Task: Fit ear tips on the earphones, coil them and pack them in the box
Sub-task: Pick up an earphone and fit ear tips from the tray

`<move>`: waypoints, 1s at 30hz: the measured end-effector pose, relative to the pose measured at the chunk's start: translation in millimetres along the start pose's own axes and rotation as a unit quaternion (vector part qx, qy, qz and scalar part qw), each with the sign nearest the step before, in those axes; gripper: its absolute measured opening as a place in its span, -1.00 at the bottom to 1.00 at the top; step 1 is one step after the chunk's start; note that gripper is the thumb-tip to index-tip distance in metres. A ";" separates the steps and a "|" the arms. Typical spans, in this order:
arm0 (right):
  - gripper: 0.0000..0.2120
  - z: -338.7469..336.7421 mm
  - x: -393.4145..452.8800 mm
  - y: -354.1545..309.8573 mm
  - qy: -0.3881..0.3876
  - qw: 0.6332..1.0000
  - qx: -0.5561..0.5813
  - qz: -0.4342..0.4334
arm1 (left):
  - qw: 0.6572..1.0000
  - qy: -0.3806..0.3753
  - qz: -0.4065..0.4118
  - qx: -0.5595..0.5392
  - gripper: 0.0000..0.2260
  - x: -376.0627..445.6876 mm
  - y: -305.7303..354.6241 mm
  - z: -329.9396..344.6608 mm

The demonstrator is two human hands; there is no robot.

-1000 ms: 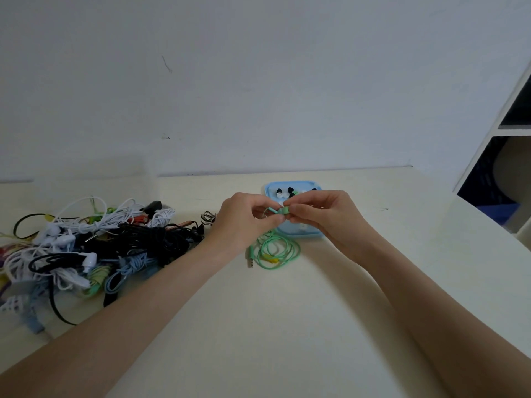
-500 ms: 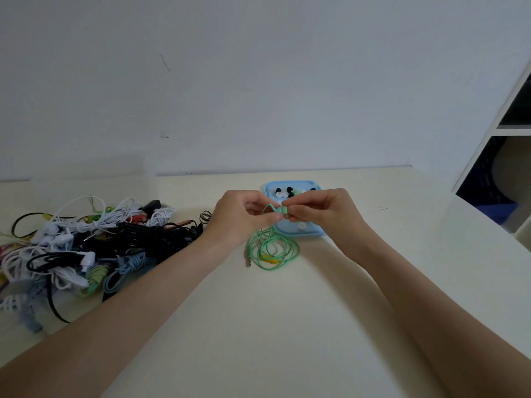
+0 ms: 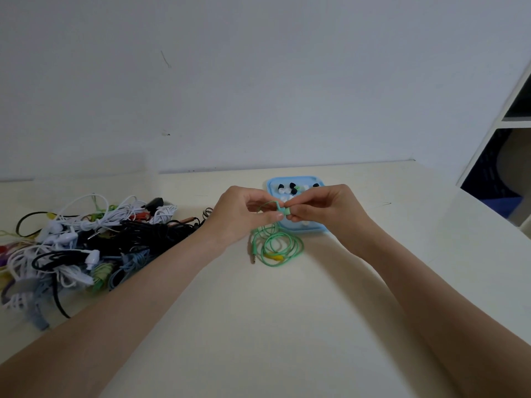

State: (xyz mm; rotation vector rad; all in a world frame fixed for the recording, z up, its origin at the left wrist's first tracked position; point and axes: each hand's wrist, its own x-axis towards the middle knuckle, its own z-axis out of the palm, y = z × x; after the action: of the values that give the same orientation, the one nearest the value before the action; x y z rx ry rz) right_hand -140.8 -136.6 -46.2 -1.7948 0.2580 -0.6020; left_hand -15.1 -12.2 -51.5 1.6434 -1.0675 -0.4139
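While both hands meet above the table, these lines hold:

Left hand: the left hand (image 3: 244, 212) pinches the green earbud (image 3: 284, 211) between thumb and forefinger, its other fingers curled.

Right hand: the right hand (image 3: 327, 209) pinches at the earbud's tip from the other side, fingertips touching the left hand's; an ear tip is presumably between them, but it is too small to make out.

Change: against the frames of a second ago, the hands stay pressed together at the same spot and have hardly shifted; the green cable (image 3: 275, 247) lies as it did.

Meaning: in my judgement the tip is still being pushed on, so fitting goes on and coiling and packing are not begun.

Cable: one green cable, hanging from the left hand's pinch to a loose heap on the table just below both hands; one jack plug (image 3: 253, 257) at the heap's left edge.

Ear-tip tray: one blue tray (image 3: 271, 182) just behind the hands, partly hidden by them; about four black tips and a few white ones show.

Earphone pile: one tangled pile (image 3: 86, 242) well to the left of the left hand, white, black, blue and green cables, too knotted to count.

Box: no packing box clearly seen.

Shelf: one shelf unit (image 3: 514, 119) far right of the right hand.
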 end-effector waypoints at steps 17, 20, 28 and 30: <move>-0.89 3.5 0.8 2.2 0.022 0.997 0.073 0.015 | 0.991 0.013 -0.029 -0.128 -0.88 -2.0 -2.6 2.8; -0.87 3.1 0.5 0.2 0.018 0.998 0.063 0.006 | 0.990 0.009 -0.043 -0.136 -0.89 0.1 -4.2 1.9; -0.88 3.1 -0.2 -0.2 -0.008 0.985 0.153 0.075 | 0.993 -0.020 -0.009 -0.118 -0.89 0.3 -4.5 -2.3; -0.86 3.4 -0.3 -2.1 -0.015 0.976 0.192 0.105 | 0.992 -0.022 -0.001 -0.121 -0.88 -0.1 -3.9 -2.6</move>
State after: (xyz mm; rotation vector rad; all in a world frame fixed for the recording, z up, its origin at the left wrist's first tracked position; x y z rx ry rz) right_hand -139.5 -133.0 -45.0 -1.3816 0.2854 -0.4384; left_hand -11.5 -10.5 -54.1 1.4258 -1.0061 -0.5625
